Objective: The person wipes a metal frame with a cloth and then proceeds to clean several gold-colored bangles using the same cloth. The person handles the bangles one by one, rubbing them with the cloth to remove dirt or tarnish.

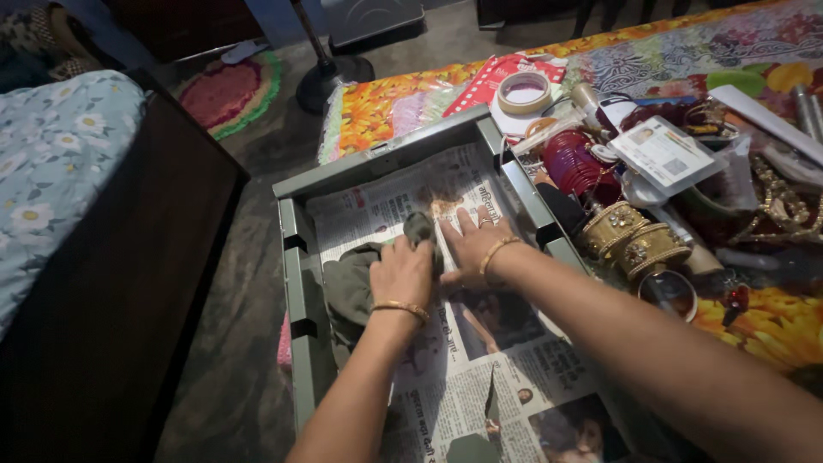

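1. head view, only one there is: a grey metal drawer [302, 257] is pulled out on the floor, lined with newspaper [480, 377].
2. left hand [403, 273] is bunched around a dark grey-green cloth [351, 287], fingers curled on it, so it's holding the rag and pressing it onto the paper around the middle of the drawer. part of the cloth trails off toward the left wall.
3. right hand [467, 244] is flat and spread wide, palm down on the newspaper just right of the cloth, holding nothing. looks like it's pinning the sheet so it doesn't slide.
4. there's a brownish stain [446, 208] on the paper just past the fingertips, on the far side.
5. my read: this is the wiping step, mid-way, rag on the liner close to that stain. the next move would call for firm pressure from the flat hand while the rag works, since the paper has a tear [492, 390] at the near end and could rip more.
6. off to the right on the flowery bedspread [386, 107]: a tape roll [525, 93], red bangles [573, 163], gold bangles [639, 240], all well apart from both hands.
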